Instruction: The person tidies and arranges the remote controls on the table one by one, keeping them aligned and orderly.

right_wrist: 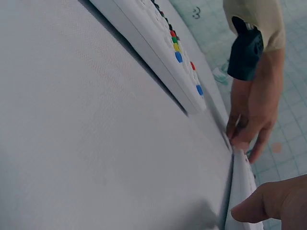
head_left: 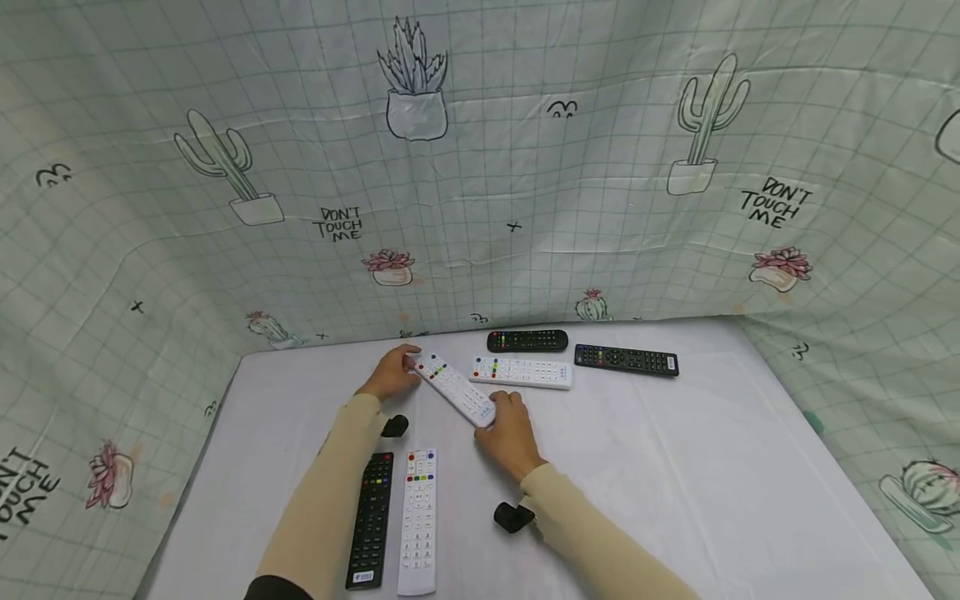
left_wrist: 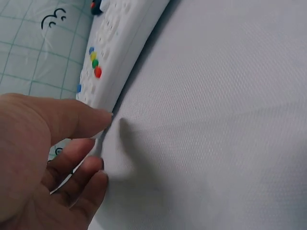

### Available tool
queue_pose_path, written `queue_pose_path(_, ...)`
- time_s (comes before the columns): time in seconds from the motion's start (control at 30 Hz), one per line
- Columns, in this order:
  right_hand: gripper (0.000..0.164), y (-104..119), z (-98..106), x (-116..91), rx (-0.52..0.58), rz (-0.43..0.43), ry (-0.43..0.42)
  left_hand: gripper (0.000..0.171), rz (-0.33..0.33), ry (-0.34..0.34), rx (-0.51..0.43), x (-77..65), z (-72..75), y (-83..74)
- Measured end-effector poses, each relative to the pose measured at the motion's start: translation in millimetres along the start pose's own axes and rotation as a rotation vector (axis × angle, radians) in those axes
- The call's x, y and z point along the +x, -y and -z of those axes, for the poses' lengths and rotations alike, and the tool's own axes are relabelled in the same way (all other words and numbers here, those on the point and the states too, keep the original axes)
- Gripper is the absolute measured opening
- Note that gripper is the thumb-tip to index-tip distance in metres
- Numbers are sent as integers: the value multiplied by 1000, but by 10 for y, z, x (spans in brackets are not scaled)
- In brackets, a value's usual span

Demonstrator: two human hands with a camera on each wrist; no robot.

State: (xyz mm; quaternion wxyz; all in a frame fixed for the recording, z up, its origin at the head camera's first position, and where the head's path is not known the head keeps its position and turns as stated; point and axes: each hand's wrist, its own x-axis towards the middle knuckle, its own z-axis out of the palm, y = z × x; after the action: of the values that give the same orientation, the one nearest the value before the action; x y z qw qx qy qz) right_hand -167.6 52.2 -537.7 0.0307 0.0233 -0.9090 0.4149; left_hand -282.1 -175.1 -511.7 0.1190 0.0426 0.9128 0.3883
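A white remote control (head_left: 454,389) with coloured buttons lies at a slant between both hands on the white table. My left hand (head_left: 393,372) pinches its far left end; in the left wrist view the thumb (left_wrist: 88,120) presses the remote's edge, the other fingers curling below. At the near right end, my right hand (head_left: 510,433) grips the same remote, thumb on one side and fingers on the other. The right wrist view shows the right thumb (right_wrist: 252,208) over this remote (right_wrist: 241,184), with the left hand (right_wrist: 252,122) at its other end.
Behind lie another white remote (head_left: 521,372), a short black remote (head_left: 527,340) and a longer black one (head_left: 626,360). Nearer, a white remote (head_left: 417,521) stands lengthwise beside a black remote (head_left: 371,521), partly covered by the left sleeve. A cactus-print curtain (head_left: 480,183) encloses the table.
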Motion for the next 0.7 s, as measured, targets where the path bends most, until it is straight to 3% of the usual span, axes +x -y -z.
queue_pose_path(0.23, 56, -89, 127, -22, 4, -48, 42, 62, -80, 107, 14, -28, 5, -59)
queue_pose_path(0.7, 56, -167, 234, -109, 21, -11, 34, 62, -91, 186, 72, -12, -109, -114)
